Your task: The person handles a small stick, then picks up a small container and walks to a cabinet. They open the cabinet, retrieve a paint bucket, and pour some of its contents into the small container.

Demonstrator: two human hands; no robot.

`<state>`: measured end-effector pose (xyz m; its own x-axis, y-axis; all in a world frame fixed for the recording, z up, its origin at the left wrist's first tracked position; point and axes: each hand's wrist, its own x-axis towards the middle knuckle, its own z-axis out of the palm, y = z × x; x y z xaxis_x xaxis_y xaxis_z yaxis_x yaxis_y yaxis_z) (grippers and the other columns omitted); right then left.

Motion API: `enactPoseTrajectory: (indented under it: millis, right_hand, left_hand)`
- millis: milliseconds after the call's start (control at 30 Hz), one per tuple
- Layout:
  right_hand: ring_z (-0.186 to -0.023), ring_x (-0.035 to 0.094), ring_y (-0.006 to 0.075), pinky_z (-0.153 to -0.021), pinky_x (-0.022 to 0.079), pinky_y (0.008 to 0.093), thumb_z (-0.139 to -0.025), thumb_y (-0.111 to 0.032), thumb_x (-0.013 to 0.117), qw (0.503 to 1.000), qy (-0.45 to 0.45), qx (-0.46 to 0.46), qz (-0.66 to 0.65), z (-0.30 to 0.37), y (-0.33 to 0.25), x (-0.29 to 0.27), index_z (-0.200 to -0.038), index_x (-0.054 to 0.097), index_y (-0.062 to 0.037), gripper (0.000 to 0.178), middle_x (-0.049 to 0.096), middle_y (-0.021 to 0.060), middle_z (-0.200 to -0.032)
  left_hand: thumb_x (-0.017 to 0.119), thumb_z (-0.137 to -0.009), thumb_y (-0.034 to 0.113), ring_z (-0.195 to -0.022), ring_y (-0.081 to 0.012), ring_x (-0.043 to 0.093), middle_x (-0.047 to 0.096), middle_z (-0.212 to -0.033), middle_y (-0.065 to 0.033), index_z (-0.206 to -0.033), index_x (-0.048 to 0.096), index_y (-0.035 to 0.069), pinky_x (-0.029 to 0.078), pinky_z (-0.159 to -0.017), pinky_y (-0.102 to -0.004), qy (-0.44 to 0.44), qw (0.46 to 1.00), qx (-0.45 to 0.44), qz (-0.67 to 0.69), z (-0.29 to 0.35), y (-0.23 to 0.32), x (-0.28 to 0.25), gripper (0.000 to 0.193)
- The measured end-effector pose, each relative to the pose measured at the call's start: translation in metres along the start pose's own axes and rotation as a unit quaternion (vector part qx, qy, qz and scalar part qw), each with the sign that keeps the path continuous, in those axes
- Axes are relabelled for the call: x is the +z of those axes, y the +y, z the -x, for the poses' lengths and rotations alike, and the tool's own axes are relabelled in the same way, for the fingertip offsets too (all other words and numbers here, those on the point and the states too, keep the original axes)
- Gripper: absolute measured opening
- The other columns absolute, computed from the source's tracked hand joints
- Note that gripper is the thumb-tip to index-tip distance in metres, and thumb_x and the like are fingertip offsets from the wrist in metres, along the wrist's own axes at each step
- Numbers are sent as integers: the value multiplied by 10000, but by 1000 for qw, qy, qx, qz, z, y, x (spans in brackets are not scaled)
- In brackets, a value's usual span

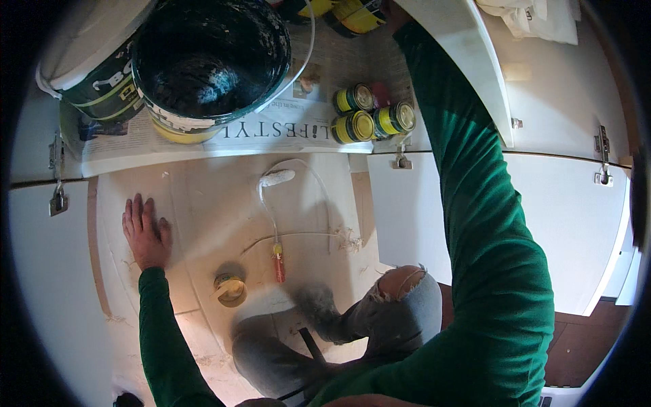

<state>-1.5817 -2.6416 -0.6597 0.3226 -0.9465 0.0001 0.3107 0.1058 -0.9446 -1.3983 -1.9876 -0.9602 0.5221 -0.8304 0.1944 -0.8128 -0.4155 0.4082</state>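
My left hand [144, 234] lies flat on the pale floor covering, fingers stretched out, holding nothing. Far forward, my right arm reaches into the cabinet, and only a dim part of my right hand [396, 16] shows beside a tilted yellow-and-black paint tin [357, 16]. Its fingers are hidden, so its grip on the tin cannot be made out. Between my left hand and my knee lies a small paint roller [277, 178] with a red handle [279, 266]. Near it sits a round beige thing [231, 290], perhaps a roll of tape.
A large dark paint bucket [210, 61] and a lidded bucket [102, 85] stand on newspaper [278, 132] in the cabinet. Several small yellow-and-black tins [354, 127] lie at its front edge. Open white cabinet doors [413, 210] flank me, with metal hinges [401, 161]. A white panel [468, 47] overhangs my right arm.
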Motion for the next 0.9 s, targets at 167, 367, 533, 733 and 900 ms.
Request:
enactPoseTrajectory:
  millis: [167,367,533,733,900]
  right_hand:
    - [-1033,682,317,-853,578,457,-1090,-346,485,1000,6,-13,-16,3,-13,-16,-1468,413,-36,494,671,179,-1193]
    - [-1059,672,297,-868,569,445,-1089,-305,493,999,-8,-27,-23,30,-33,-23,-1436,464,-48,432,667,163,-1226]
    - [-1081,664,280,-880,561,435,-1088,-271,499,999,-24,-29,-38,61,-37,-26,-1409,507,-58,385,663,151,-1254]
    - [-1108,653,259,-895,552,424,-1087,-231,506,995,-70,-37,-57,112,-53,-20,-1377,559,-70,335,658,135,-1287]
    - [-1130,645,242,-907,545,414,-1086,-197,512,986,-148,-38,-68,176,-57,-9,-1350,602,-80,302,655,123,-1315]
  left_hand:
    - [598,-947,248,-1521,-415,337,414,-1627,-163,-1484,514,107,252,-1232,-606,-15,1000,-9,-8,2,1,-5,562]
    - [588,-961,262,-1516,-420,341,419,-1622,-164,-1481,514,100,253,-1229,-601,4,1000,4,-10,-3,7,-10,549]
    - [598,-955,254,-1511,-423,340,410,-1627,-161,-1484,510,101,256,-1228,-595,-6,1000,12,-15,0,5,-4,557]
    - [617,-953,254,-1500,-426,353,432,-1607,-166,-1476,518,106,266,-1221,-596,12,999,23,-19,2,0,-5,553]
    - [627,-963,277,-1499,-419,354,431,-1607,-168,-1471,520,108,277,-1218,-585,20,999,33,-22,2,-1,0,546]
